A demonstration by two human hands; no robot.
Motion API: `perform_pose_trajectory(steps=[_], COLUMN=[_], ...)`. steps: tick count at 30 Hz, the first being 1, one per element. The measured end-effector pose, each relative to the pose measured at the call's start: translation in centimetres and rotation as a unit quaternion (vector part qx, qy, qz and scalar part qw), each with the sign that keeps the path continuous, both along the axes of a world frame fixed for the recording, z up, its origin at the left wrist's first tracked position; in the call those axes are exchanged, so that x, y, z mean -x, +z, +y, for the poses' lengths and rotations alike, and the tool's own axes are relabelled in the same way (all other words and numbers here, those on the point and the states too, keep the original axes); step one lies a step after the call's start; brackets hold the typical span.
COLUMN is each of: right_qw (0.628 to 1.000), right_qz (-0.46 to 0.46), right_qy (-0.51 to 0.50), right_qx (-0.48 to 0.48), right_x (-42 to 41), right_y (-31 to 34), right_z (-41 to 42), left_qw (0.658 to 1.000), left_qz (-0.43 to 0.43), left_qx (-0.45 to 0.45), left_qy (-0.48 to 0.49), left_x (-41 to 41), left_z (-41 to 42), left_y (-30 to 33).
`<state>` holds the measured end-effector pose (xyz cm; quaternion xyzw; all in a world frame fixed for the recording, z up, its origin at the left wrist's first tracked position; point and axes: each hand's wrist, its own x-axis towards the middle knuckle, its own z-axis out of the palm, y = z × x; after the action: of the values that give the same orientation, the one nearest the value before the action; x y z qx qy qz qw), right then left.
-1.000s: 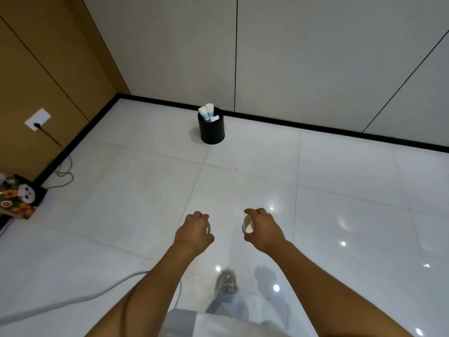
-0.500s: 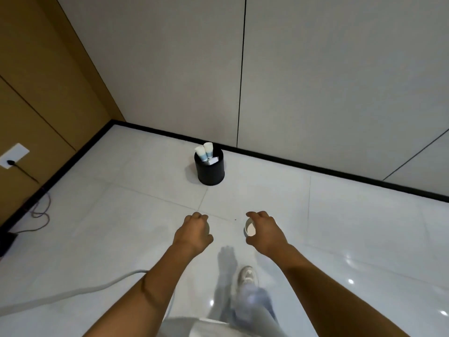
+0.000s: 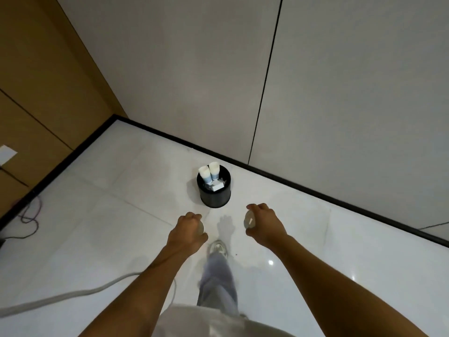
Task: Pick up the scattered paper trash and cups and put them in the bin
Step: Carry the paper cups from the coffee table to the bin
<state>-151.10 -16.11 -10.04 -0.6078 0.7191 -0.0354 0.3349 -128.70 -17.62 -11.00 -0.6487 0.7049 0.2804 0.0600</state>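
Left hand [image 3: 188,228] curled around a white cup [image 3: 201,227], only the rim edge showing past the fingers. Right hand [image 3: 264,223] grips a second white cup [image 3: 250,219], open mouth facing left (something pale inside, can't tell what). Both hands held out over the white tile floor [image 3: 364,251], apart from each other, near side of the black bin [image 3: 213,190]. Bin stands on the floor just short of the far wall, two blue-and-white cups [image 3: 210,173] sticking up from it plus white paper scraps [image 3: 217,186]. Shoe [image 3: 218,248] and trouser leg below the hands. Grey cable [image 3: 73,295] runs along the floor near left.
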Motion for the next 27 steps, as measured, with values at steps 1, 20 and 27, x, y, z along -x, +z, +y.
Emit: perform_pose_trajectory(steps=[1, 20, 27], right_qw=[1.000, 0.994, 0.980], right_qz=[0.003, -0.013, -0.016], right_qy=[0.002, 0.107, 0.183], right_qx=[-0.003, -0.031, -0.077], right_x=[0.1, -0.6, -0.4], right_y=[-0.4, -6.2, -13.0], right_z=[-2.6, -39.5, -48.9], left_qw=[1.000, 0.976, 0.907], left_qz=[0.003, 0.070, 0.116], left_qx=[-0.001, -0.010, -0.015], left_qy=[0.005, 0.206, 0.405], left_x=[0.2, 0.7, 3.0], left_z=[-2.6, -34.9, -41.6], left_y=[-0.4, -6.6, -12.8])
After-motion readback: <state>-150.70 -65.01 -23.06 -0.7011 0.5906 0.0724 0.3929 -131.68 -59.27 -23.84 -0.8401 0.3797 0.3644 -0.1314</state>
